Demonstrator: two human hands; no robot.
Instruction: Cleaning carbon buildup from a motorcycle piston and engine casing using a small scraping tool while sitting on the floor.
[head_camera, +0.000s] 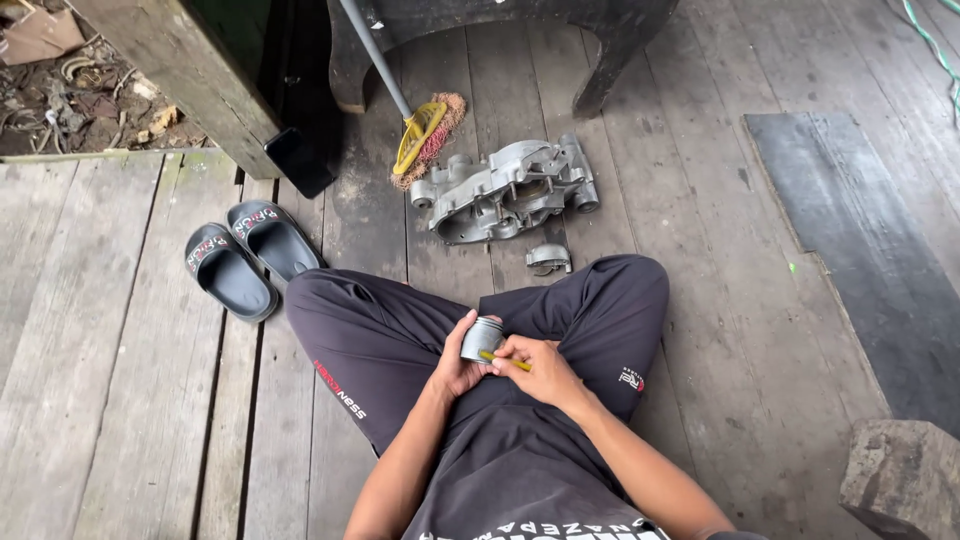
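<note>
Left hand: wrapped round a small metal piston, held over the lap.
Right hand: pinching a thin yellow tool, tip against the piston's side.
Floor: wooden planks, engine casing lying ahead of the crossed legs.
Left side: grey sandals, side by side.

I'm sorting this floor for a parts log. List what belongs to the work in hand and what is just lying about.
In hand:
- metal piston, held in left hand
- yellow-handled tool, held in right hand against it

Lying about:
- engine casing
- small metal piece
- grey slippers
- broom
- wooden stool
</note>
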